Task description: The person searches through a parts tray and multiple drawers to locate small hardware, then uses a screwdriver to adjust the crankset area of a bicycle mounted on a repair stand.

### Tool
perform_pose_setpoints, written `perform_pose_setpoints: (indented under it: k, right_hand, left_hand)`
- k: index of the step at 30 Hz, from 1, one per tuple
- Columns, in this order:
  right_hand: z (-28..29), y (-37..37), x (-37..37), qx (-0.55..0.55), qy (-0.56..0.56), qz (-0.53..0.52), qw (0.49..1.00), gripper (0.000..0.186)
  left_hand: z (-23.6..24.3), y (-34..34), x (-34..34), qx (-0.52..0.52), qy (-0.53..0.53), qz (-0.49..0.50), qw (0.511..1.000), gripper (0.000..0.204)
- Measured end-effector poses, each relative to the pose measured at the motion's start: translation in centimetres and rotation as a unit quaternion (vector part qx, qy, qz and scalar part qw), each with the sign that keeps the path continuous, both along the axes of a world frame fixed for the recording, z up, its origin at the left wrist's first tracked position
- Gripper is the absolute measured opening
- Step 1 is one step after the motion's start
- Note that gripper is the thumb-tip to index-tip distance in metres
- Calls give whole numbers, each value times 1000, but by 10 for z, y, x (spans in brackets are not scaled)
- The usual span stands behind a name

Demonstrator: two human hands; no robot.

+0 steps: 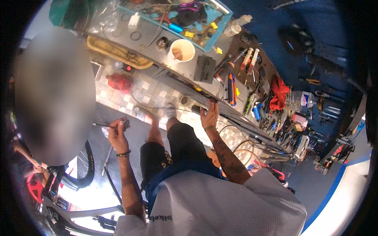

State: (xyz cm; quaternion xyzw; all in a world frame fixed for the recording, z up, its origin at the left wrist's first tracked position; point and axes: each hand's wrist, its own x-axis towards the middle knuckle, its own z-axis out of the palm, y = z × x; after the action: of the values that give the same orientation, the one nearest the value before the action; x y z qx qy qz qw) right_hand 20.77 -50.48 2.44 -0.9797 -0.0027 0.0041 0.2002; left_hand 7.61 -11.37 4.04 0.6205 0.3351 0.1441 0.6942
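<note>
My left hand (pixel 117 135) is closed around a thin rod-like tool with a black end (pixel 126 125). Its narrow dark shaft sticks out to the left; the exact kind is unclear. My right hand (pixel 210 118) is at the front edge of the metal workbench (pixel 151 51), with its fingers stretched up against that edge. Close to its thumb is a black cylindrical thing (pixel 196 109), and I cannot make out whether they touch.
On the bench are a white tub (pixel 182 50), a blue tray (pixel 208 43) of parts, orange-and-blue handled tools (pixel 232 88) and a red cloth (pixel 278 93). A person (pixel 29 153) and a bicycle tyre (pixel 89 167) are at left. Hoses (pixel 244 143) hang below the bench.
</note>
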Motion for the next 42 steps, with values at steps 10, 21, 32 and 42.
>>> perform_pose_setpoints:
  k: [10,21,32,42]
  right_hand:
    - [-33,-48,27,-57,98,45,993,43]
    - [-37,-36,-36,-76,116,208,968,29]
    - [-51,-26,-134,-12,240,260,935,31]
    - [1,-11,-51,280,130,250,918,22]
  left_hand:
    - [14,-87,2,0,-26,-47,999,16]
    - [47,-224,-90,34,51,-34,998,16]
    - [3,-262,-155,-36,129,21,991,21]
    - [-110,-349,-187,70,281,96,952,26]
